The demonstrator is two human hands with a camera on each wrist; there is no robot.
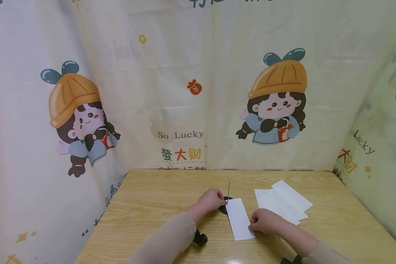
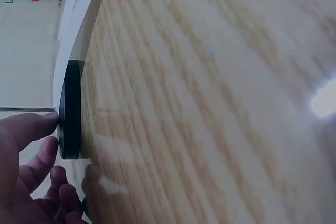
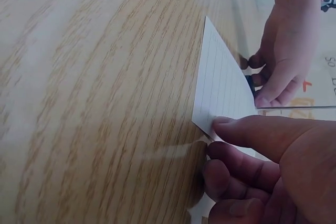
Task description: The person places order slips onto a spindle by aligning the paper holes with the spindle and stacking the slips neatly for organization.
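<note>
A lined white paper slip (image 1: pixel 240 220) lies slanted between the two hands, its far end over the round black base of a spike paper holder (image 1: pixel 223 209). From that base a thin metal spike (image 1: pixel 229 190) stands upright. The left hand (image 1: pixel 212 199) pinches the slip's far left corner close beside the spike; whether the spike passes through the paper I cannot tell. At the near right edge, the right hand (image 1: pixel 267 221) pinches the slip, with the thumb (image 3: pixel 231 129) on top and curled fingers below. Seen from the left wrist, the base (image 2: pixel 71 109) sits flat on the table.
Several white paper sheets (image 1: pixel 280 201) lie overlapping on the wooden table (image 1: pixel 158 198), behind and right of the right hand. A printed cloth (image 1: pixel 171 91) hangs around the table's back and sides. Black wrist-worn devices (image 1: pixel 200 239) are on the forearms.
</note>
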